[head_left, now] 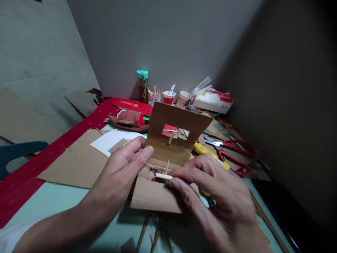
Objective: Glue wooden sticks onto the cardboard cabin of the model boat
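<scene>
A folded piece of cardboard (155, 193) with cut-out windows stands bent like an L in front of me. My left hand (123, 168) grips its left side near the fold, thumb on the near face; some fingertips show through the lower opening. Between the thumb and forefinger of my right hand (210, 189) is a small pale wooden stick (163, 176), set across that lower opening. A thin pointed toothpick (167, 166) rises upright beside it. In the upper window, another small stick (175, 134) lies across, with a short peg below it.
Red-handled scissors (234, 170) and a yellow cutter (201, 149) lie right of the cardboard. Behind stand a bottle (142, 88), several paper cups (169, 98) and a red-and-white box (212, 102). Cardboard sheets (71, 165) and white paper (105, 142) lie left; a dark flat device (284, 211) is at right.
</scene>
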Tool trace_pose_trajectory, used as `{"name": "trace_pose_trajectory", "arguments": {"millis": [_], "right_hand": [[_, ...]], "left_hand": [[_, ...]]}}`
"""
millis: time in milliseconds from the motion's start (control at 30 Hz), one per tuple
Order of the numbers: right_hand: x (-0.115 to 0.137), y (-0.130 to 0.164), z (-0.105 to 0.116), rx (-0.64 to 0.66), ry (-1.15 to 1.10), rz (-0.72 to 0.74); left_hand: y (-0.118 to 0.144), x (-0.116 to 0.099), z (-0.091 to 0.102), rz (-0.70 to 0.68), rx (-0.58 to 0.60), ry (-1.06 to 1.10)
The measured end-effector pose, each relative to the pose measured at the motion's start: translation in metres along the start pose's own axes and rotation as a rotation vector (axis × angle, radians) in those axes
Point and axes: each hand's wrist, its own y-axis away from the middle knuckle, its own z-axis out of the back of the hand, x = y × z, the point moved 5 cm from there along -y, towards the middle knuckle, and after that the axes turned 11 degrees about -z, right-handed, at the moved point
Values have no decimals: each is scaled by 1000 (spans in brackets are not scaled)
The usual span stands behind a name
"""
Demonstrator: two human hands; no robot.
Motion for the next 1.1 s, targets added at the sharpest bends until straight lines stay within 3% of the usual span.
{"name": "trace_pose_trajectory", "arguments": {"millis": [200, 367, 667, 1100], "right_hand": [[1, 0, 0, 4, 37, -4], [4, 3, -2, -22, 83, 31], [7, 4, -8, -24, 142, 79], [9, 0, -9, 9, 211, 131]], "left_hand": [[3, 3, 5, -2, -49, -58], [6, 4, 3, 44, -32, 16], [3, -3, 1, -100, -71, -51], [10, 5, 3, -29, -16, 55]]}}
